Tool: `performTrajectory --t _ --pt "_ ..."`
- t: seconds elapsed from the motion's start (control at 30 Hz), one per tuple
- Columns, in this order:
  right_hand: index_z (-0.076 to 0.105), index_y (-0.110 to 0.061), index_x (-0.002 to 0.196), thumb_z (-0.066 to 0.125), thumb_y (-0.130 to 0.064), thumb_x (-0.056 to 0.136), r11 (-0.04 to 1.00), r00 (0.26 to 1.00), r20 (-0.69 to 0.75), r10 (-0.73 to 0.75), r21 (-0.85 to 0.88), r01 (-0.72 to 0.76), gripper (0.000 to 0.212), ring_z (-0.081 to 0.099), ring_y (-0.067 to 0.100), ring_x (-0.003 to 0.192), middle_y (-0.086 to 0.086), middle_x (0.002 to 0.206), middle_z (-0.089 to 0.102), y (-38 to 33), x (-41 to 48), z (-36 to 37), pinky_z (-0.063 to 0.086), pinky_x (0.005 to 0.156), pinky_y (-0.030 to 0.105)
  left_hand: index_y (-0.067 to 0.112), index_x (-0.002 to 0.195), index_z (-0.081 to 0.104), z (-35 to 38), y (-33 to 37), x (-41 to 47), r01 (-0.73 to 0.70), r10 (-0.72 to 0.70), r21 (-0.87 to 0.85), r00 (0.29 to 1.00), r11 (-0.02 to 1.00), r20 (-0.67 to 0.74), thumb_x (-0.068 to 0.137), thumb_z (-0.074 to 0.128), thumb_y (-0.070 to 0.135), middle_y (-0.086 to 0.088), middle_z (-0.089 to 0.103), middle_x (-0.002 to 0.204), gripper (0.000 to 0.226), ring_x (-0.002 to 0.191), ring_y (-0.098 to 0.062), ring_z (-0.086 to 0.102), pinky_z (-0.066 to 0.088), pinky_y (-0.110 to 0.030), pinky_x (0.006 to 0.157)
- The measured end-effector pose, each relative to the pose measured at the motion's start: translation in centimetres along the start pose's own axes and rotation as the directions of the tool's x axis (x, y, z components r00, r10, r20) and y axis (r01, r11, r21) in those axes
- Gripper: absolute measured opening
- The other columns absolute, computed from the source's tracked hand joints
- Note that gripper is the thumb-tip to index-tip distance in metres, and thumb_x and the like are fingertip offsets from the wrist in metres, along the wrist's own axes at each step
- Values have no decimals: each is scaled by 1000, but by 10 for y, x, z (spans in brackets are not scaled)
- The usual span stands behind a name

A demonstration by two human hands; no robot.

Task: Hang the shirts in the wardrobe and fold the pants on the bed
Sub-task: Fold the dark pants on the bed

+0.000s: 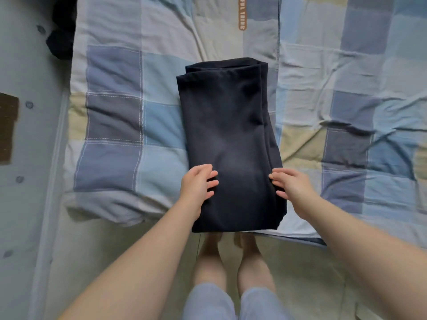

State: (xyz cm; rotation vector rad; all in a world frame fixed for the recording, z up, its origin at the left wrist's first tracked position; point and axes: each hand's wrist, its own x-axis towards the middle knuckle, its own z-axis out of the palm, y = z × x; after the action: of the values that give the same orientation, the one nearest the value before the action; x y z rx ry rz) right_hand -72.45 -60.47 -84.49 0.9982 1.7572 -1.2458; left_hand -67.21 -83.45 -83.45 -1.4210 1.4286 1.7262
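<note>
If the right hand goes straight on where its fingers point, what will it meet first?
The pants. The right hand points left, with its fingertips seemingly already at the pants' right edge. Whether they actually touch is unclear.

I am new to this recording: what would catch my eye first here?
The dark folded pants lie in the middle of the checked blue quilt. The left hand and the right hand are at their near sides, fingers relaxed.

folded pants (227, 139) on the quilt (115, 116), left hand (198, 184) and right hand (292, 185) at either near side
</note>
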Motion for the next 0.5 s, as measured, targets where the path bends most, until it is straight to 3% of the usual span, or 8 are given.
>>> performTrajectory --t 0.07,0.17,0.23,0.3,0.37,0.47,0.5 --pt "68 -19 108 68 -19 92 995 998 -53 -41 -97 36 15 63 24 108 8 119 68 23 -2 0 52 93 39 27 106 66 -2 -21 -7 -21 24 55 998 998 -51 97 60 34 6 75 104 13 91 -11 73 54 -29 74" --pt "59 -14 126 72 -25 90 978 997 -46 -62 -203 52 40 58 21 106 6 128 61 54 -7 1 47 85 34 19 95 66 -9 -58 -14 -59 83 140 982 988 -170 95 62 25 -1 76 91 7 77 -11 70 50 -28 69" --pt "45 -15 139 76 -32 86 963 998 -30 -61 -263 51 64 54 24 117 6 137 49 72 -7 0 49 94 39 16 93 62 -15 -82 -15 -72 147 253 944 965 -294 92 67 28 -2 71 89 12 86 -20 68 49 -32 74" --pt "33 -18 146 80 -36 82 957 999 11 -46 -286 48 82 49 25 127 5 143 40 86 -5 0 46 105 46 18 98 57 -23 -101 -12 -23 177 364 901 931 -397 85 73 38 -1 65 100 29 100 -26 62 50 -38 88" --pt "21 -19 150 83 -36 79 978 998 65 -17 -208 31 96 49 24 130 4 148 40 96 -2 0 44 109 46 20 108 51 -31 -114 -7 13 144 401 923 916 -358 79 79 45 2 59 113 47 105 -20 58 48 -37 95" --pt "13 -26 153 87 -38 74 992 994 111 16 -125 -2 109 50 22 131 -2 149 44 101 3 -2 41 113 44 23 119 42 -36 -124 -4 1 66 395 986 919 -155 77 83 43 14 55 108 62 93 3 55 43 -22 76" --pt "13 -26 153 88 -38 72 992 991 130 27 -127 -11 111 49 21 132 -3 149 44 102 4 -3 40 112 43 21 122 42 -37 -125 -3 -1 56 405 991 914 -124 77 84 43 16 55 107 65 93 2 56 42 -20 75"
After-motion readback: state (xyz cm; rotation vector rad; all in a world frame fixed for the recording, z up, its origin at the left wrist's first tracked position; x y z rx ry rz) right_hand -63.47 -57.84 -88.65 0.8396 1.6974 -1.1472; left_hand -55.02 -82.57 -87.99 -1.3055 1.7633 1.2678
